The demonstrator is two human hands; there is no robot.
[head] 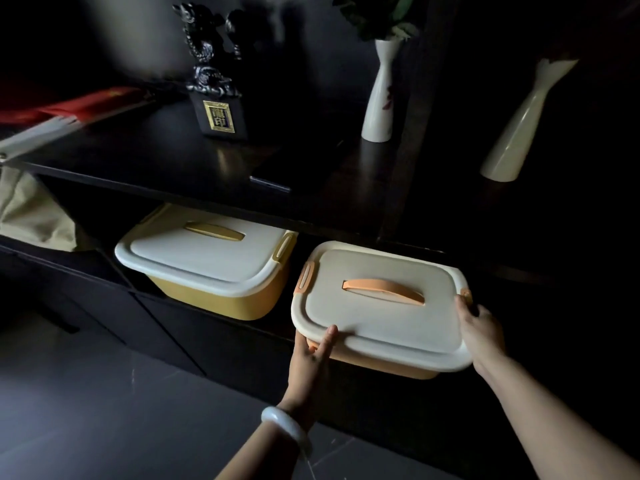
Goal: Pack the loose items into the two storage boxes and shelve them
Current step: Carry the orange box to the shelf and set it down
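Both hands, left hand (310, 355) and right hand (479, 332), clasp the rigid, smooth orange plastic storage box with cream lid (377, 306) by its ends; probably moderately heavy.

Yellow box (221, 299) & orange box (377, 367) w/ cream lids, white vases (379, 98), black shelf (173, 161).

Both arms reach forward and down, bare to the forearm. The left hand (309, 358) is turned thumb-up, its thumb stretched straight along the box (377, 306) lid's near corner, the other fingers tucked under the rim. A pale bangle (285, 429) circles the left wrist. The right hand (479, 332) clasps the box's right end, fingers curled round the edge.
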